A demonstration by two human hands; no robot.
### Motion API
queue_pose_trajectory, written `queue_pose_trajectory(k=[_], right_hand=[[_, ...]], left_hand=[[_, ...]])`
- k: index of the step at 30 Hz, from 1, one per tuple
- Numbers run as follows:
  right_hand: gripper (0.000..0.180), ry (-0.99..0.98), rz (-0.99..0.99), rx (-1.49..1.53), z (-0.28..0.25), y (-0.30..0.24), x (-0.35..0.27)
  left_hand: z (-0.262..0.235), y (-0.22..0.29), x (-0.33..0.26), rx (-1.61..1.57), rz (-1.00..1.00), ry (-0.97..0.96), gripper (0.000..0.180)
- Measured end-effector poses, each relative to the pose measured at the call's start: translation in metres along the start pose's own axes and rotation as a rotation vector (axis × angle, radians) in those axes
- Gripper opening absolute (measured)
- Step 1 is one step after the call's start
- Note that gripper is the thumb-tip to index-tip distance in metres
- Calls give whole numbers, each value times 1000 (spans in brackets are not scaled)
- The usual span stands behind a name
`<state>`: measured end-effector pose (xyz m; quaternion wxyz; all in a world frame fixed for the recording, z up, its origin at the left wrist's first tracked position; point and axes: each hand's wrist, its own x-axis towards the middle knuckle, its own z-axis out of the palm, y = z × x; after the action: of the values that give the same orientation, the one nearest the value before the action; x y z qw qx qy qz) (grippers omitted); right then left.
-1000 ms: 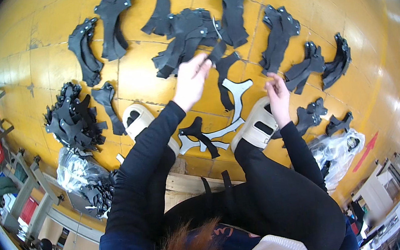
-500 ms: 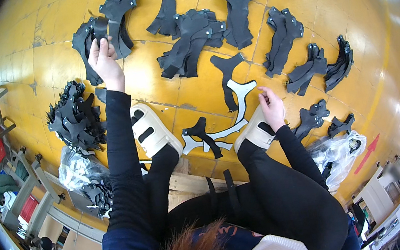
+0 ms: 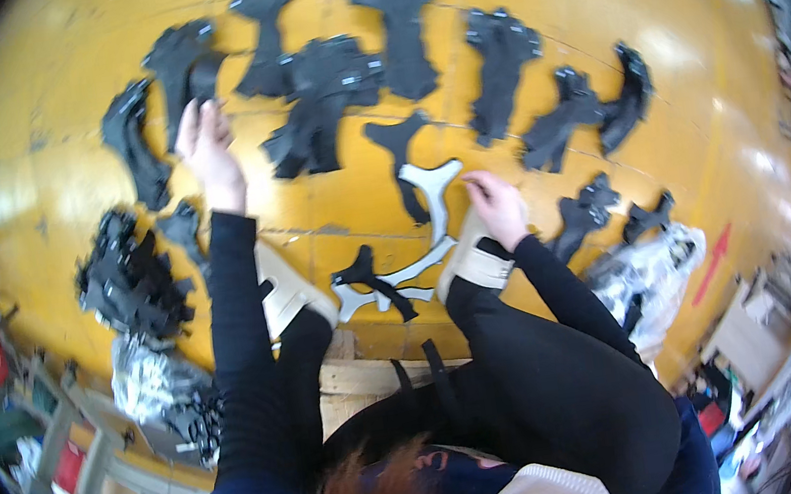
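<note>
Far ahead on the left, my left hand [image 3: 212, 161] is raised with its fingers pinched on a thin black Y-shaped piece [image 3: 208, 70], blurred by motion. It is over the lower part of a pile of similar black pieces [image 3: 173, 51]; whether they touch, I cannot tell. Near my right shoe, my right hand [image 3: 500, 208] is loosely closed, with nothing visible in its fingers. White Y-shaped pieces [image 3: 431, 178] lie between my feet. A single black piece [image 3: 393, 137] lies just beyond them, and a small one [image 3: 364, 269] rests across the white ones.
Several black piles arc across the yellow floor [image 3: 331, 210], including a broad middle stack [image 3: 329, 86]. A jumbled heap [image 3: 130, 277] sits at left. Clear plastic bags lie left [image 3: 148, 375] and right [image 3: 654, 278]. Metal frames [image 3: 78, 419] stand at far left.
The whole view has shifted, so the floor piles appear further left. My left hand has moved from the leftmost pile to the one right of it, still pinching the piece. My right hand stays near my shoe.
</note>
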<state>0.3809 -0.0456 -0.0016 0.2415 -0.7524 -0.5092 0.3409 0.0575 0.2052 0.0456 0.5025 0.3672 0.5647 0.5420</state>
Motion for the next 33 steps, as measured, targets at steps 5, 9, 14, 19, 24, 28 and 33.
queue_pose_trajectory(k=[5, 9, 14, 19, 24, 28, 33], right_hand=[[18, -75, -120, -15, -5, -9, 5], [44, -82, -319, 79, -20, -35, -9], [43, 44, -229, 333, 1, -61, -15], [37, 136, -127, 338, 1, -47, -19], [41, 207, -141, 392, -18, -36, -5], [44, 248, -207, 353, -17, -36, 1], [50, 217, -249, 158, -20, -30, -9]], left_hand=[[40, -21, -62, 70, -136, -97, 19], [92, -25, -147, 440, -103, -431, 19], [104, -65, -235, 355, -127, -810, 37], [106, -57, -238, 403, -256, -890, 33], [110, -52, -222, 459, -405, -1019, 20], [117, -64, -235, 428, -392, -915, 23], [118, -67, -261, 358, -377, -837, 22]])
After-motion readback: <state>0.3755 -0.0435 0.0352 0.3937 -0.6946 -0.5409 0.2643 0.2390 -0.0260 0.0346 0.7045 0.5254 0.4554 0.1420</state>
